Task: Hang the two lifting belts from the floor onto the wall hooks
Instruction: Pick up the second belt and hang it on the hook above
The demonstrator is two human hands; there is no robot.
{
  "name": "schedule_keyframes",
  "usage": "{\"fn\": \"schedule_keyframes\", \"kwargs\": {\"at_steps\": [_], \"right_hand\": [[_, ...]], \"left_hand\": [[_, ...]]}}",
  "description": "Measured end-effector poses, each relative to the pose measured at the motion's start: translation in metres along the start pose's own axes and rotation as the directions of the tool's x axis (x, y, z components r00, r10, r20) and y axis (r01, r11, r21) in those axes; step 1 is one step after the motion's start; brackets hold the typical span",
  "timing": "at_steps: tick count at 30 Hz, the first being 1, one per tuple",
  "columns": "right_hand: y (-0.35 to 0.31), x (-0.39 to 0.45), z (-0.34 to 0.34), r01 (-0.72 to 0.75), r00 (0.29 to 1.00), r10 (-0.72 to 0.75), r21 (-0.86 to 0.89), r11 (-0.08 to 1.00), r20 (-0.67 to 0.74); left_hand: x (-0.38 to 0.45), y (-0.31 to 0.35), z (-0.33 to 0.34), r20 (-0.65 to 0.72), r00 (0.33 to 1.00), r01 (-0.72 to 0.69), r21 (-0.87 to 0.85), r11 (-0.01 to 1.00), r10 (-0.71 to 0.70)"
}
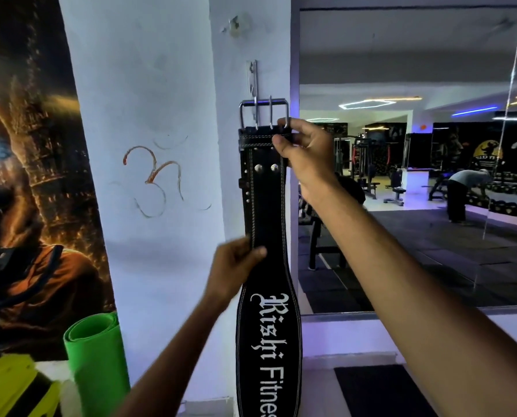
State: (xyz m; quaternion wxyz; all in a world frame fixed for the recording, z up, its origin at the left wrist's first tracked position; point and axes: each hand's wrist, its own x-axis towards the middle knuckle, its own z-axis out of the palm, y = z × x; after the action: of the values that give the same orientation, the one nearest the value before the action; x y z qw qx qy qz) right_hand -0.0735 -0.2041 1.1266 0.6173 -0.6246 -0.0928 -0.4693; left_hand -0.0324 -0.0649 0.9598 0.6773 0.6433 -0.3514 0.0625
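Observation:
A black leather lifting belt [267, 206] with white lettering hangs upright against the white pillar. Its steel buckle [263, 113] is at the top, level with the lower end of a metal wall hook [252, 81]; whether the buckle rests on the hook I cannot tell. My right hand [304, 145] pinches the belt's top right edge just under the buckle. My left hand [236, 267] grips the belt's left edge lower down, above the lettering. A second belt is not in view.
A rolled green mat [96, 353] and yellow items [7, 386] stand at the lower left by a dark poster [25, 176]. A large wall mirror [416, 70] on the right reflects gym machines and a bending person [461, 194]. A broken wall fixture [236, 25] sits above the hook.

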Motion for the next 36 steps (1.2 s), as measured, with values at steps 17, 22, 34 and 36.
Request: {"fn": "schedule_keyframes", "kwargs": {"at_steps": [17,22,34,36], "right_hand": [[0.0,-0.011,-0.01,0.001,0.999,-0.001,-0.005,1.0,0.047],[-0.008,-0.01,-0.019,0.022,0.998,-0.022,0.003,1.0,0.057],[-0.003,-0.026,-0.024,-0.041,0.996,0.04,0.004,0.999,0.076],[-0.004,-0.03,-0.024,-0.043,0.996,0.041,0.029,0.999,0.075]], "left_hand": [[0.005,0.005,-0.005,0.02,1.0,-0.008,0.021,1.0,0.008],[-0.074,-0.073,0.003,0.067,0.968,0.239,0.052,0.97,-0.243],[-0.019,0.034,0.002,-0.163,0.971,-0.149,0.155,0.977,0.174],[0.003,0.067,0.003,-0.221,0.922,-0.282,0.174,0.943,0.317]]}}
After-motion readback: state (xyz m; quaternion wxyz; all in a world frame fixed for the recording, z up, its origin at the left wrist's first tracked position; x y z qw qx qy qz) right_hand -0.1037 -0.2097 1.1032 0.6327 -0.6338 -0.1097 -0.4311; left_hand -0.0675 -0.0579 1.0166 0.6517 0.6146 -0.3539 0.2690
